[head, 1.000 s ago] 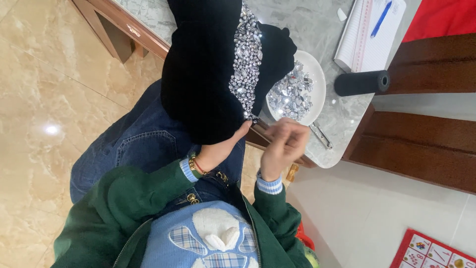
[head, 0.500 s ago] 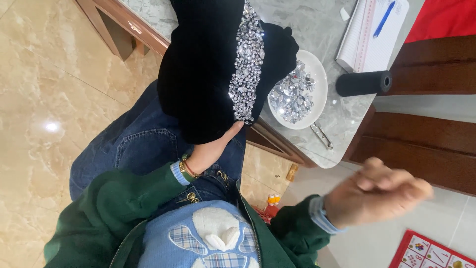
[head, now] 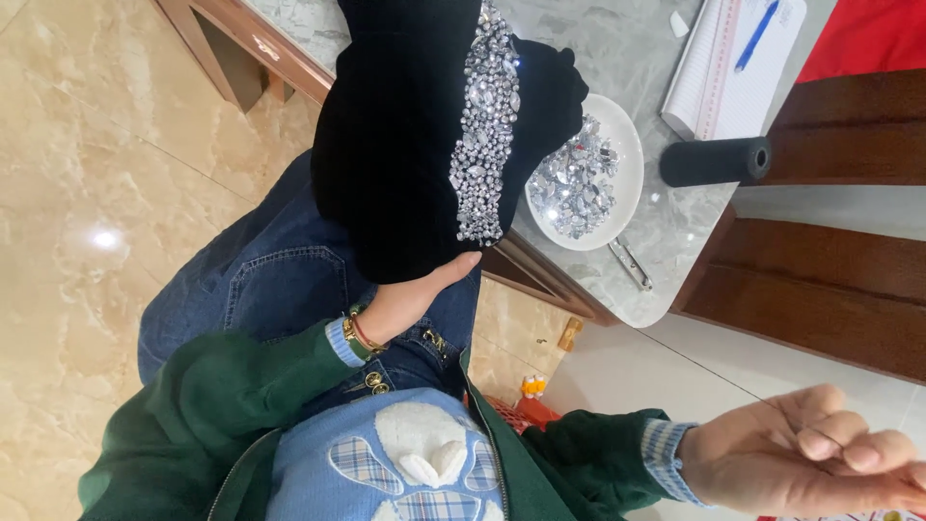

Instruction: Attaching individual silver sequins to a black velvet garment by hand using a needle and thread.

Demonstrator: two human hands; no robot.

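Over my lap, in the head view, my left hand [head: 410, 299] grips the lower edge of a black velvet garment [head: 405, 145], thumb on top and fingers tucked out of sight under the cloth. The garment hangs from the grey marble table [head: 666, 232] down over my blue jeans [head: 270, 280], and a band of clear rhinestones [head: 487, 135] runs along it, ending just above my thumb. Part of the cloth lies over the rim of a white plate [head: 622, 145] heaped with loose rhinestones [head: 574, 178]. Beside the plate lie small metal snips [head: 629, 262], and further along the table a black thread spool [head: 714, 161] lies on its side, near a notepad [head: 733, 63] with a blue pen [head: 755, 37] on it. My right hand [head: 820, 453] is drawn out well away from the garment, low at the right, fingers curled in and pinched on a thin thread [head: 733, 391] that stretches back towards the cloth; I cannot make out a needle.
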